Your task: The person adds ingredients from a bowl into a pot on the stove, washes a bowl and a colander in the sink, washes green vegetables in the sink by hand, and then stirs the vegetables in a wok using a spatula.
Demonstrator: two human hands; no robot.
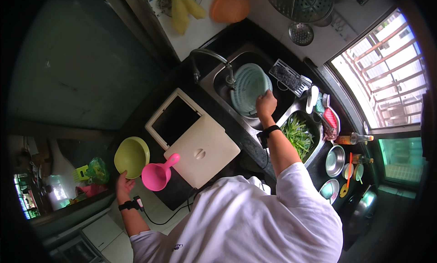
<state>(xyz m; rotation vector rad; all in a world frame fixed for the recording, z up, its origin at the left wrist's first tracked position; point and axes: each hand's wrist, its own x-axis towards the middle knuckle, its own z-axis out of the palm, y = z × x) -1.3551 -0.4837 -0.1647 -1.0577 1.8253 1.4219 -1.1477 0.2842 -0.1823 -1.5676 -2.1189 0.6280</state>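
Observation:
My right hand (pixel 266 104) grips the rim of a pale blue-green plastic colander (pixel 244 90), which is tilted in the sink basin under the curved metal faucet (pixel 212 53). A smooth bowl-like surface shows inside the colander. My left hand (pixel 125 187) is at the lower rim of a yellow-green plastic bowl (pixel 131 157), with a finger touching it; whether it grips the bowl is unclear. Right of that bowl is a pink plastic dipper (pixel 156 176), beside a cream lidded bin (pixel 206 150). Cut leafy greens (pixel 297 135) lie in the smaller sink basin.
A metal rack with a dark scrubber (pixel 286 77), brushes and a red cloth (pixel 329 118) line the sink's far side. Glass bottles (pixel 355 138), a steel bowl (pixel 335 160), small dishes and a wok (pixel 362 208) stand right. A metal strainer ladle (pixel 300 33) hangs above. A cable trails from my left wrist.

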